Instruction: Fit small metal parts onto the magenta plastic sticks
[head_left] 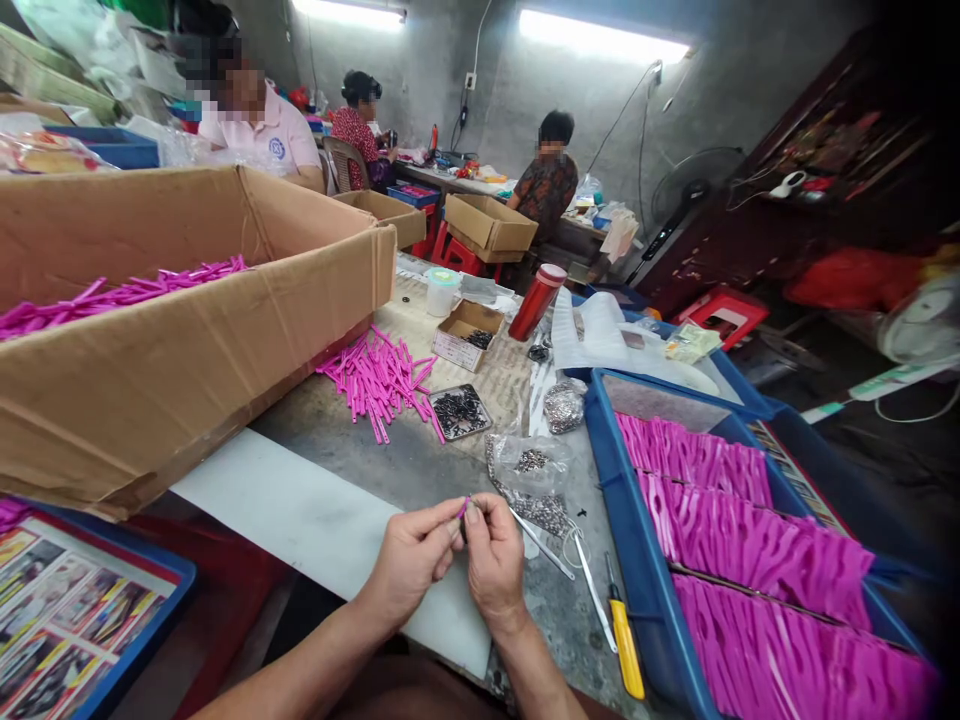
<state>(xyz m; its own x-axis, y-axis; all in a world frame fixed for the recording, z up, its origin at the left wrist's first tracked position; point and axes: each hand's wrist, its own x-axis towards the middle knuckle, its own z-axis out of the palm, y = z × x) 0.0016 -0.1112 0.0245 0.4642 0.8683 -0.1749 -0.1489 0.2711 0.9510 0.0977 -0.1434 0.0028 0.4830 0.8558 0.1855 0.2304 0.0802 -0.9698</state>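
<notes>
Above the front of the table, my left hand point(411, 558) and my right hand point(496, 562) meet, both closed in a pinch. Between the fingertips shows the end of a small magenta plastic piece point(468, 501), with something dark beside it; most of it is hidden. Beyond the hands lie a heap of magenta plastic sticks point(379, 380) and a small tray of black parts point(459, 412). A clear plastic bag of small metal parts point(534, 462) lies just past my right hand. A yellow-handled screwdriver point(626, 648) and a white metal strip point(595, 595) rest to the right.
A large cardboard box point(187, 390) holding more magenta sticks stands at left. On the right is a blue crate point(637, 560) with rows of magenta pieces. A red thermos point(538, 302) and small carton point(457, 350) stand farther back. Several people sit at the back.
</notes>
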